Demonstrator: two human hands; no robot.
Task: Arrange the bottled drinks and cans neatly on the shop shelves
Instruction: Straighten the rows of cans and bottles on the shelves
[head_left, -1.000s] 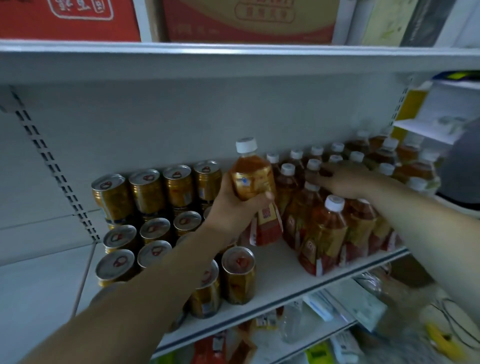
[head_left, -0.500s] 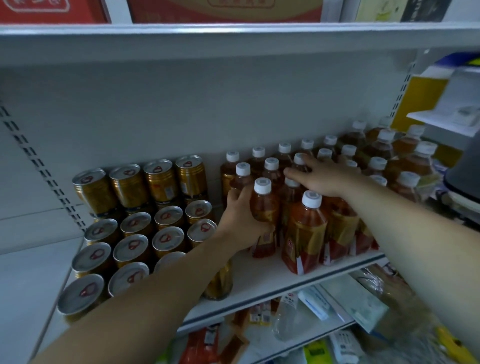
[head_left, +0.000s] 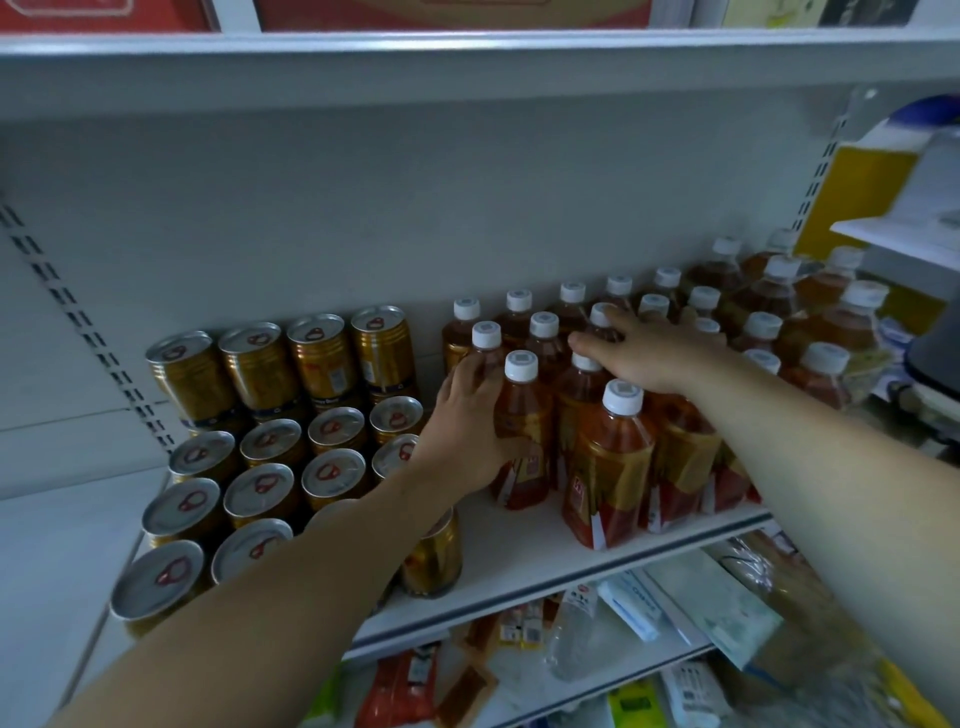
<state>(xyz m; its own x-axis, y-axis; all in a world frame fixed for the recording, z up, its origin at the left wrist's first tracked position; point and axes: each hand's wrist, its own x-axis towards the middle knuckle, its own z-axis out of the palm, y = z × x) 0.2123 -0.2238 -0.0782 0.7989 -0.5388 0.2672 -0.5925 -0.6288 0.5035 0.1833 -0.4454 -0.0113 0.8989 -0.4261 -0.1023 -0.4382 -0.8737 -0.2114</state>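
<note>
Several amber tea bottles (head_left: 613, 457) with white caps stand in rows on the white shelf (head_left: 519, 561). My left hand (head_left: 467, 431) grips the leftmost front bottle (head_left: 522, 431) round its body, and the bottle stands on the shelf beside its neighbours. My right hand (head_left: 649, 348) lies flat across the caps and shoulders of the bottles in the middle rows, fingers straight. Gold cans (head_left: 260, 467) with silver lids fill the left half of the shelf in tight rows.
The shelf above (head_left: 467, 52) carries red cartons. A lower shelf (head_left: 597, 654) holds packets and a clear bottle lying down. Another white shelf unit (head_left: 893, 234) with a yellow panel stands at the right. Bare shelf shows in front of the left bottle.
One second ago my left hand held the bottle lifted above the shelf; it has since come down into the bottle row. My right hand stayed on the bottle tops.
</note>
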